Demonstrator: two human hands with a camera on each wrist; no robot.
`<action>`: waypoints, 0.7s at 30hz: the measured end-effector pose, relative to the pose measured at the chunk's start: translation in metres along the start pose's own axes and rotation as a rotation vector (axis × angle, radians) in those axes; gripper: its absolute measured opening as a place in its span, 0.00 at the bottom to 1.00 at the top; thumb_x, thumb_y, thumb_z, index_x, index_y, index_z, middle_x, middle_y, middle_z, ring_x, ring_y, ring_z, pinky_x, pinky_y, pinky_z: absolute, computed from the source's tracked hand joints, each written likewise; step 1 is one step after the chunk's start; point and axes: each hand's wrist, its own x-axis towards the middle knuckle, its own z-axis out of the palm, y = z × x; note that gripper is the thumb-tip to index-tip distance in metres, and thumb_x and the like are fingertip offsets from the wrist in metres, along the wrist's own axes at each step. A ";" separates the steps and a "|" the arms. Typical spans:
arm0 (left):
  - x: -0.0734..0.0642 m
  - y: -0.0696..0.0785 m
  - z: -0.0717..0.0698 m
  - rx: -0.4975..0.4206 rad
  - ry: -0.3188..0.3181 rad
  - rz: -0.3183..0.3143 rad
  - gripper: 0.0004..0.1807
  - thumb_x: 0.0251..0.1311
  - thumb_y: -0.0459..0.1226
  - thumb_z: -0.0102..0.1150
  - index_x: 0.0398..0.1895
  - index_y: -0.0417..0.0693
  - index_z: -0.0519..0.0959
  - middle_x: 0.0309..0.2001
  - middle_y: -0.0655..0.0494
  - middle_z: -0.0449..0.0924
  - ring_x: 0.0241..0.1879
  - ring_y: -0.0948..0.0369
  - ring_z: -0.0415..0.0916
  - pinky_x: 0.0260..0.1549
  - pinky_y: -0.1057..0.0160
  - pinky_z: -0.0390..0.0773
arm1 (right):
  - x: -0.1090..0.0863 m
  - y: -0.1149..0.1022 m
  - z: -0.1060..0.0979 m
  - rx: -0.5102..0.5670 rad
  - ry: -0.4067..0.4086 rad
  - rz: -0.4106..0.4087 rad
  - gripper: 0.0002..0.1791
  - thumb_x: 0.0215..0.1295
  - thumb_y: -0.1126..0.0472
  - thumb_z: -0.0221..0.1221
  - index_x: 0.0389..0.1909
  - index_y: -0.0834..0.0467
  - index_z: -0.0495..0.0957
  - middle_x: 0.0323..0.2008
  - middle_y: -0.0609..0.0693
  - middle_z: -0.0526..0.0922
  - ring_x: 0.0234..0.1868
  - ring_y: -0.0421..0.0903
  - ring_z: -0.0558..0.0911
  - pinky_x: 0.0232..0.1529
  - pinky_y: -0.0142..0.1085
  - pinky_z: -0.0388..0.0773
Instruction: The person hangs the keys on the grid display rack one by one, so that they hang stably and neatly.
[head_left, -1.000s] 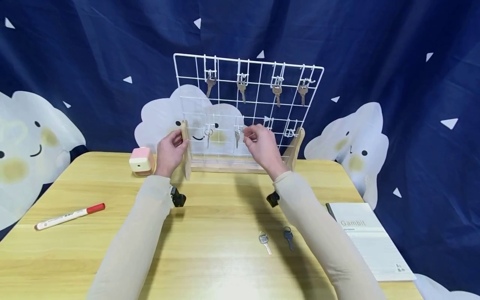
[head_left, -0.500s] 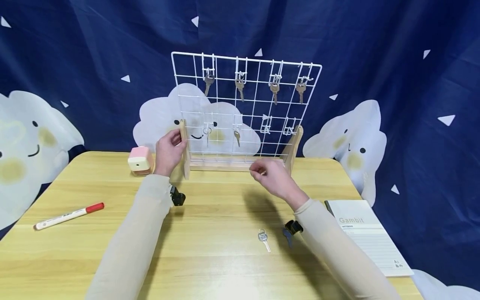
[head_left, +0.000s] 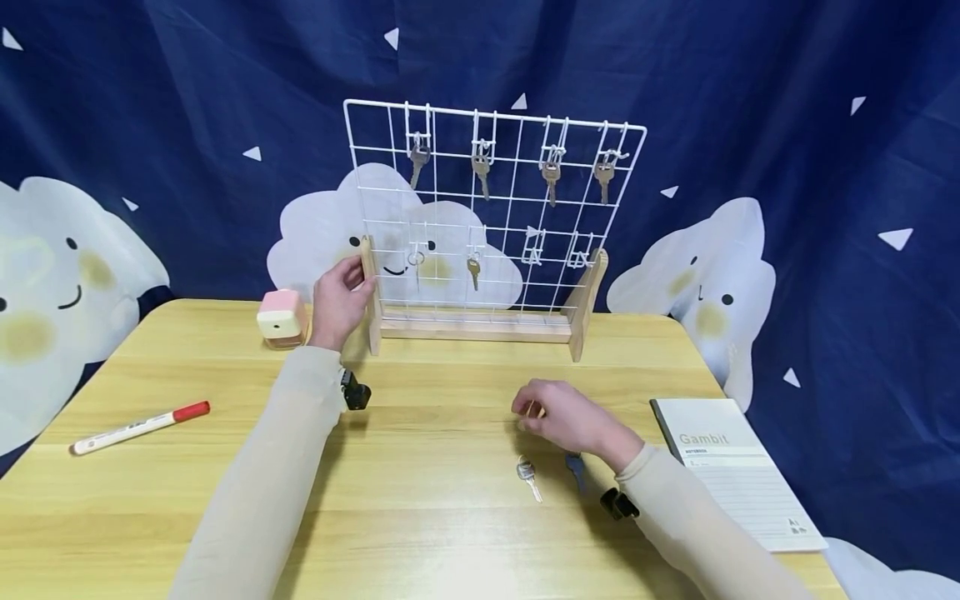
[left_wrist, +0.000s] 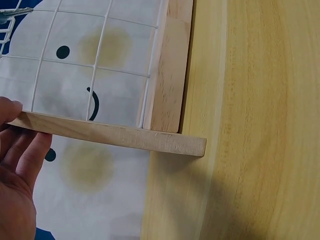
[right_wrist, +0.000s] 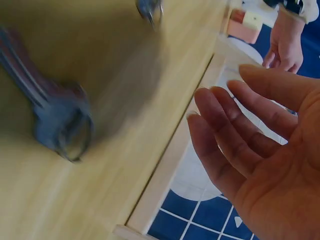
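My left hand point(head_left: 341, 304) holds the wooden side post point(left_wrist: 110, 135) of a white wire grid rack point(head_left: 517, 158), thumb on one face and fingers on the other in the left wrist view. My right hand point(head_left: 566, 421) is over the table with its fingers loosely bent and nothing between them, as the right wrist view shows. Just in front of it lie two keys with rings: a silver key point(head_left: 528, 477) and a dark key point(head_left: 576, 471), partly overlapped by the hand's edge. The dark-looking key point(right_wrist: 60, 115) is blurred in the right wrist view.
Keys hang on the rack's upper hooks, among them a brass key point(head_left: 551, 179), and two more on lower hooks. Two lower right hooks point(head_left: 577, 254) are bare. A pink and cream sharpener point(head_left: 282, 319), a red-capped marker point(head_left: 142, 427) and a notebook point(head_left: 738, 475) lie around.
My right hand has come away from the lower hooks, down and toward the front, close to the two keys on the table. The left hand has stayed on the post.
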 end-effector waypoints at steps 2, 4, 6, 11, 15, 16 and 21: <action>0.000 0.001 0.000 0.002 -0.001 0.005 0.24 0.66 0.30 0.59 0.65 0.36 0.71 0.62 0.40 0.73 0.61 0.51 0.72 0.59 0.64 0.74 | -0.006 0.000 0.004 0.006 -0.034 -0.002 0.07 0.61 0.69 0.65 0.41 0.62 0.81 0.36 0.48 0.80 0.36 0.41 0.78 0.38 0.34 0.81; 0.000 0.001 0.000 0.008 0.004 0.008 0.24 0.66 0.30 0.59 0.65 0.36 0.71 0.62 0.39 0.73 0.61 0.51 0.72 0.59 0.64 0.74 | -0.009 0.001 0.008 0.006 -0.054 -0.010 0.07 0.60 0.69 0.65 0.40 0.61 0.81 0.35 0.48 0.80 0.35 0.40 0.77 0.37 0.33 0.80; 0.000 0.001 0.000 0.015 0.008 0.007 0.24 0.66 0.30 0.59 0.65 0.37 0.71 0.62 0.39 0.73 0.61 0.50 0.72 0.58 0.64 0.74 | -0.012 0.002 0.011 0.007 -0.063 -0.012 0.07 0.60 0.70 0.66 0.39 0.60 0.81 0.34 0.47 0.79 0.34 0.40 0.76 0.35 0.33 0.79; 0.000 -0.001 -0.001 0.023 0.004 0.003 0.25 0.66 0.30 0.58 0.66 0.36 0.70 0.62 0.38 0.72 0.61 0.49 0.72 0.59 0.63 0.74 | -0.015 0.005 0.019 0.019 -0.080 -0.013 0.09 0.58 0.71 0.66 0.39 0.59 0.82 0.33 0.46 0.78 0.32 0.39 0.75 0.34 0.32 0.78; -0.001 -0.003 0.000 0.020 0.004 0.010 0.24 0.66 0.29 0.59 0.65 0.35 0.70 0.61 0.37 0.73 0.60 0.49 0.73 0.58 0.63 0.75 | -0.018 0.007 0.026 0.018 -0.107 -0.008 0.08 0.58 0.69 0.67 0.39 0.59 0.81 0.33 0.45 0.77 0.33 0.39 0.76 0.35 0.31 0.78; -0.001 -0.003 0.001 0.021 0.005 0.011 0.24 0.66 0.29 0.59 0.65 0.35 0.70 0.61 0.37 0.73 0.60 0.49 0.73 0.58 0.63 0.75 | -0.018 0.007 0.028 0.015 -0.112 -0.006 0.08 0.58 0.68 0.67 0.39 0.59 0.81 0.33 0.45 0.77 0.33 0.40 0.76 0.35 0.30 0.79; 0.000 -0.003 0.001 0.014 0.006 0.016 0.25 0.66 0.30 0.58 0.66 0.36 0.70 0.61 0.38 0.73 0.60 0.49 0.73 0.58 0.63 0.75 | -0.022 0.008 0.031 -0.009 -0.115 -0.016 0.09 0.57 0.66 0.69 0.38 0.59 0.81 0.33 0.44 0.75 0.33 0.40 0.75 0.35 0.30 0.78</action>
